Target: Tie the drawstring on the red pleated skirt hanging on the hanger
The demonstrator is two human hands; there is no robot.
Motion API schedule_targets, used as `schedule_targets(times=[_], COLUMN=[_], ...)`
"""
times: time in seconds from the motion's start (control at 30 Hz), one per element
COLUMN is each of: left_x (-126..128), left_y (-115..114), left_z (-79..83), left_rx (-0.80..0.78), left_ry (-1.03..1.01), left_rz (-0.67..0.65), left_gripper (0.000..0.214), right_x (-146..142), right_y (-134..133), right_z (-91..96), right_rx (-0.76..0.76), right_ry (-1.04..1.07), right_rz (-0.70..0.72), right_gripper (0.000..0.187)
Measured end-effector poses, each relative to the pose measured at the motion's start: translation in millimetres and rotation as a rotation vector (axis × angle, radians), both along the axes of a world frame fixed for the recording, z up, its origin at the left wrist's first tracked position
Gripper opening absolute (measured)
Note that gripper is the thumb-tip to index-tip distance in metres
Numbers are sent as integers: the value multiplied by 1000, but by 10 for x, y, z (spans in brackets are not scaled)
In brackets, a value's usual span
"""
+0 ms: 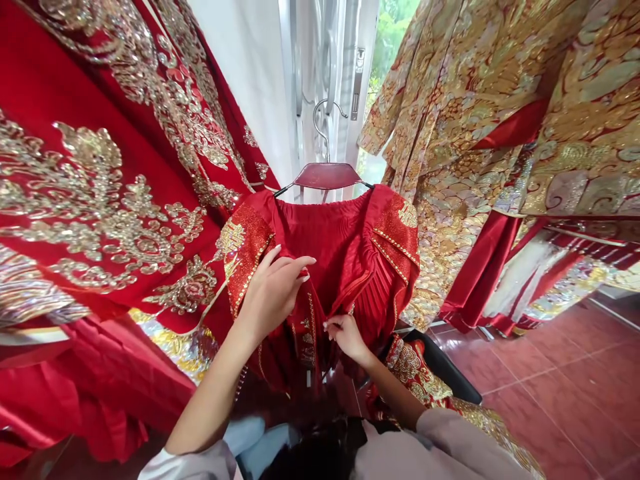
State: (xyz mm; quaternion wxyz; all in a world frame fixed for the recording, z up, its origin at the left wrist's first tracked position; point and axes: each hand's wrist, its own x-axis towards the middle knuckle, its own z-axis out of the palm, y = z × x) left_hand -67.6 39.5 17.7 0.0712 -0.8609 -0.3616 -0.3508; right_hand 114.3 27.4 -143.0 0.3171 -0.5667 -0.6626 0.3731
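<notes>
A red pleated skirt (345,247) with gold-trimmed panels hangs from a clip hanger (326,175) in front of me. My left hand (273,290) rests on the skirt's left front panel, fingers pinched on the red fabric. Lower down, my right hand (346,335) grips a fold of the same skirt near its middle, fingers curled round the cloth. Both forearms reach up from the bottom of the view.
A red robe with gold embroidery (100,187) hangs close on the left. Gold brocade garments (500,120) hang at the right. A window frame (325,73) stands behind the hanger. Red tiled floor (565,387) lies at lower right, beside a dark chair edge (445,370).
</notes>
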Motion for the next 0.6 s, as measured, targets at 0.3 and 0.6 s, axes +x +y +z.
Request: schedule_targets(times=[0.3, 0.6], left_x=[314, -199], left_y=[345, 632], left_z=[354, 399], left_rx=[-214, -435], left_ry=[-366, -875], left_rz=[882, 481], left_gripper=[60, 12], right_x=[595, 899], right_y=[419, 938], right_z=[1525, 1851], right_rx=[707, 699], right_ry=[-287, 195], right_rz=[-681, -523], right_gripper=[37, 19])
